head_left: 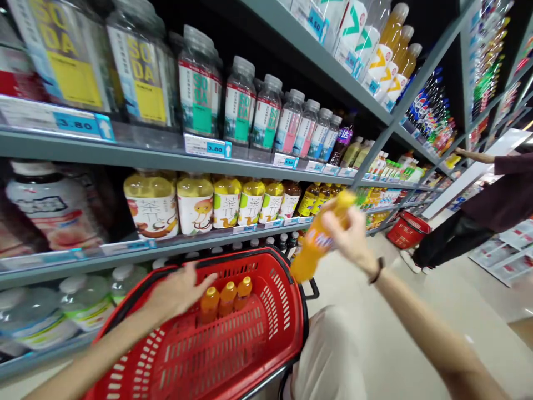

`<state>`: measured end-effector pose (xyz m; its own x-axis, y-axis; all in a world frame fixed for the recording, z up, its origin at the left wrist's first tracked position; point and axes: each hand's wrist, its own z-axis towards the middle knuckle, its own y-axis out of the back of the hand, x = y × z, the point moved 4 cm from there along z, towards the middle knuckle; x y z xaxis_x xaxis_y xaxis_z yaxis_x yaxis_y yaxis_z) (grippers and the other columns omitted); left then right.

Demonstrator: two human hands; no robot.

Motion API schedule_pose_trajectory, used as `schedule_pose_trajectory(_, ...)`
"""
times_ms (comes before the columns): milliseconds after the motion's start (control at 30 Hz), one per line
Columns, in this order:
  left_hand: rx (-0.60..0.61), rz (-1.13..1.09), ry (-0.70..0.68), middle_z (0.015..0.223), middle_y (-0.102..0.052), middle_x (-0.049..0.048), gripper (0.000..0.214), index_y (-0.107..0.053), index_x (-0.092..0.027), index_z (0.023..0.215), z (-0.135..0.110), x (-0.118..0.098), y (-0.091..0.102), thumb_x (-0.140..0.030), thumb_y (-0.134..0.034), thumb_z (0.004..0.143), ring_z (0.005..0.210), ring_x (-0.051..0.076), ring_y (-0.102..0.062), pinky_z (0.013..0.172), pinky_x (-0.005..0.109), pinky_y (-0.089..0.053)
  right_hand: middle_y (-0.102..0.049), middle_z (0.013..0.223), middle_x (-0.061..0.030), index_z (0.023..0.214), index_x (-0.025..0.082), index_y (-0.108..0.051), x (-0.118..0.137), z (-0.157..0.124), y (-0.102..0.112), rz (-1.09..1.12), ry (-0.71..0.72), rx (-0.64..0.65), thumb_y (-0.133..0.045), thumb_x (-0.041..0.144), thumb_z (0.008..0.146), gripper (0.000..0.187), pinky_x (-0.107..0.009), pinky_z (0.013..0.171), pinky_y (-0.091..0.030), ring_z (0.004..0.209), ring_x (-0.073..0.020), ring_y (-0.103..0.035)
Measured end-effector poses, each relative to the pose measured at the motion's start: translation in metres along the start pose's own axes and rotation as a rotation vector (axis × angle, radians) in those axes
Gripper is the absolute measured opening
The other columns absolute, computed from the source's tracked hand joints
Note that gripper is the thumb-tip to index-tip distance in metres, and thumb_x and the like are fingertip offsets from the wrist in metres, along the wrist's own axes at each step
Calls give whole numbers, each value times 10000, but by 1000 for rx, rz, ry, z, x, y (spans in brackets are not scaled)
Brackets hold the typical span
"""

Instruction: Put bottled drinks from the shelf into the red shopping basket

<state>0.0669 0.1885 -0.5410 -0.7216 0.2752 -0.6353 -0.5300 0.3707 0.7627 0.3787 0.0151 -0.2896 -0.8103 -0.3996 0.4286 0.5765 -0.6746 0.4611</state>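
My right hand is closed round an orange soda bottle, held tilted in the air above the right rim of a red shopping basket. My left hand reaches into the basket with its fingers stretched toward three orange-capped bottles that stand together inside. The fingertips touch or nearly touch the leftmost one.
Grey shelves on the left carry soda water bottles above, yellow tea bottles in the middle and water bottles low down. Another person in dark clothes reaches to the shelves farther down the aisle, a red basket at their feet.
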Motion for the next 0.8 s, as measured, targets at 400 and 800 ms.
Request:
schedule_pose_trajectory(400, 13, -897, -257, 1068, -767, 88, 695, -644, -172, 1135, -61, -96, -4, -552, -919, 623, 934, 262, -734, 860, 377, -616, -685, 930, -57, 865, 213, -692, 10, -86, -168, 514, -331, 287, -587, 566, 965, 381, -349, 923, -480, 961, -219, -598)
schedule_pose_trajectory(800, -144, -1230, -59, 959, -760, 83, 660, -639, -132, 1037, -44, -81, -2, -554, -939, 627, 758, 158, -694, 725, 290, -573, -745, 826, -136, 1178, 133, -674, 4, -224, -271, 1326, -1434, 1038, -21, 664, 1065, 850, -274, 484, -520, 586, -208, -687)
